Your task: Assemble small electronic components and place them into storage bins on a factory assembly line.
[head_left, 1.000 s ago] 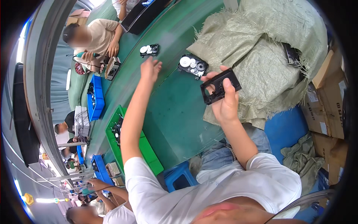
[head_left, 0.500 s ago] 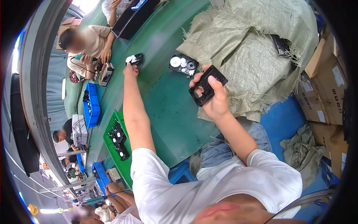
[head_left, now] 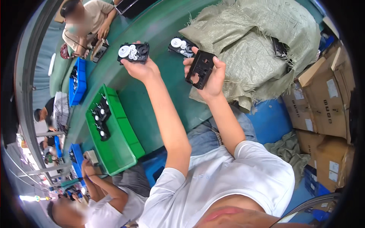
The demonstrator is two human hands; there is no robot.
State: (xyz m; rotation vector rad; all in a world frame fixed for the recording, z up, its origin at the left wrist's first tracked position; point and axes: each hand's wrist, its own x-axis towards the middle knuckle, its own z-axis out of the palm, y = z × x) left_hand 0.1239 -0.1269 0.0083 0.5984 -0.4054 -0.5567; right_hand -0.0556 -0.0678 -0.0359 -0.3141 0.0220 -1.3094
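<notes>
My left hand [head_left: 143,68] is closed round a black gearbox housing [head_left: 142,50] with white gears showing on its upper face, held above the green table [head_left: 167,98]. In my right hand [head_left: 213,80] is a black plastic cover [head_left: 201,68] with a large round hole at one end, my thumb along its edge. A second gear housing [head_left: 181,46], also black with white gears, lies on the table just beyond the cover, partly hidden by it and my fingers.
Left of my arm stands a green bin [head_left: 118,125] with several black parts inside. A blue bin [head_left: 78,81] sits farther left. Woven sacking [head_left: 251,49] covers the far right, with cardboard boxes [head_left: 323,98] beyond. Co-workers sit at the upper left [head_left: 89,22] and lower left [head_left: 110,205].
My left hand has lifted the gear housing off the table and brought it nearer, toward my right hand. The cover in my right hand has turned more upright. The whole view has shifted.
</notes>
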